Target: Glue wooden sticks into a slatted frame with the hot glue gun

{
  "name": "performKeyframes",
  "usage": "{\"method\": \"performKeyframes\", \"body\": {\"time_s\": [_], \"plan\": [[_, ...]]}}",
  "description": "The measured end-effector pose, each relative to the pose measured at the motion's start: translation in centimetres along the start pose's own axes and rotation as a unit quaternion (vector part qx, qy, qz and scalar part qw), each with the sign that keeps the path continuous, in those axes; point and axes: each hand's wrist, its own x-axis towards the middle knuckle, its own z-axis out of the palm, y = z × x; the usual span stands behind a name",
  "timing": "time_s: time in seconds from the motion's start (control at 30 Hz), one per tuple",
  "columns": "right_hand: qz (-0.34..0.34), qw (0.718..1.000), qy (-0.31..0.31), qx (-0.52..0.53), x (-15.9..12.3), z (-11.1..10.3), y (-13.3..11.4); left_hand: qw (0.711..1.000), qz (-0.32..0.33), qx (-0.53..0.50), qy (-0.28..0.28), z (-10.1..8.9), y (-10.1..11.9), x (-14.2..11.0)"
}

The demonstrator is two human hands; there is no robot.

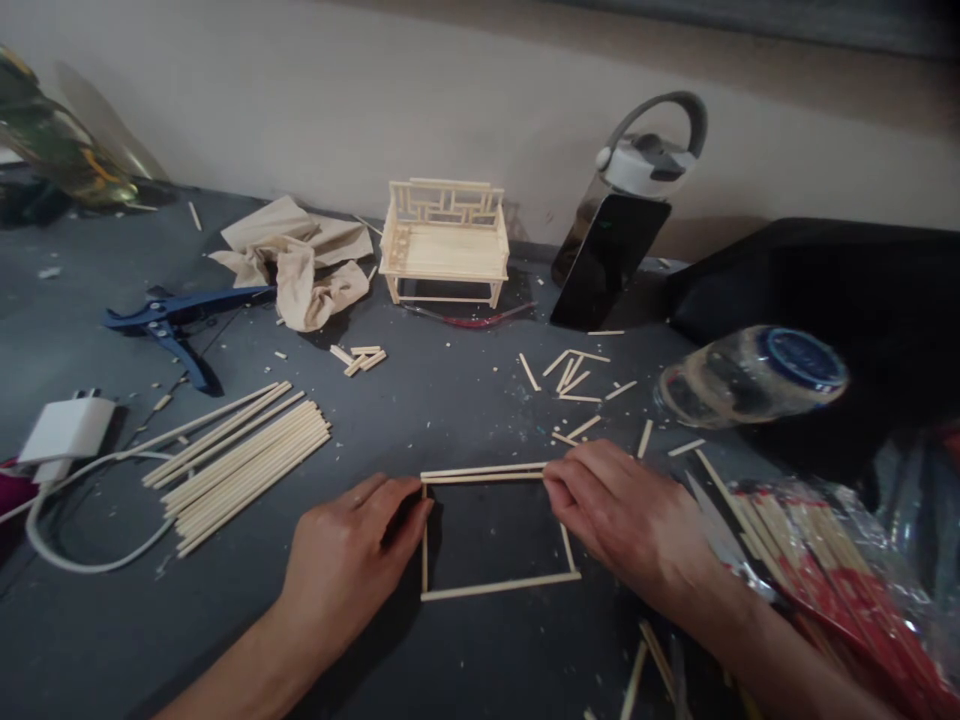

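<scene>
A rectangular frame of thin wooden sticks (pixel 501 585) lies on the dark tabletop between my hands. Along its far side two sticks run side by side, one of them a loose-looking wooden stick (pixel 480 469). My left hand (pixel 360 535) pinches the far left corner with thumb and fingers. At the far right corner my right hand (pixel 611 505) has its fingers closed on the stick ends, which they partly hide. Beyond the frame stands a miniature wooden bench (pixel 445 245) with a latticed back.
Left are a bundle of sticks (pixel 247 470), a blue cutter (pixel 180 320), crumpled brown paper (pixel 300 255) and a white charger (pixel 67 435) with cable. Cut pieces (pixel 574 370) lie scattered. Rightward are a phone (pixel 611 260) against a bottle (pixel 649 165), a jar (pixel 750 375) and packaged sticks (pixel 832 560).
</scene>
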Motion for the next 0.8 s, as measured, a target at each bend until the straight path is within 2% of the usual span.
{"method": "performKeyframes", "body": {"time_s": [0.23, 0.37, 0.5, 0.63, 0.73, 0.8], "plan": [[0.002, 1.0, 0.019, -0.003, 0.1, 0.4, -0.2, 1.0, -0.005, 0.006, 0.004, 0.0, 0.1, -0.1], [0.018, 1.0, 0.017, 0.016, 0.1, -0.1, -0.2, 1.0, -0.004, 0.009, 0.002, 0.0, -0.1, -0.1], [0.102, 0.99, 0.026, 0.089, -0.2, -1.4, 0.3, 1.0, 0.005, 0.017, 0.012, -0.1, -0.3, -0.1], [0.215, 0.965, -0.035, 0.148, -1.0, -2.2, 0.7, 1.0, 0.011, 0.018, 0.005, -0.2, -0.3, 0.0], [0.243, 0.949, -0.085, 0.184, -1.7, -1.8, 0.6, 0.999, 0.018, 0.027, 0.002, -0.3, -0.2, 0.1], [0.248, 0.943, -0.097, 0.199, -2.0, -1.4, 0.4, 0.999, 0.02, 0.032, 0.005, -0.3, -0.2, 0.1]]}}
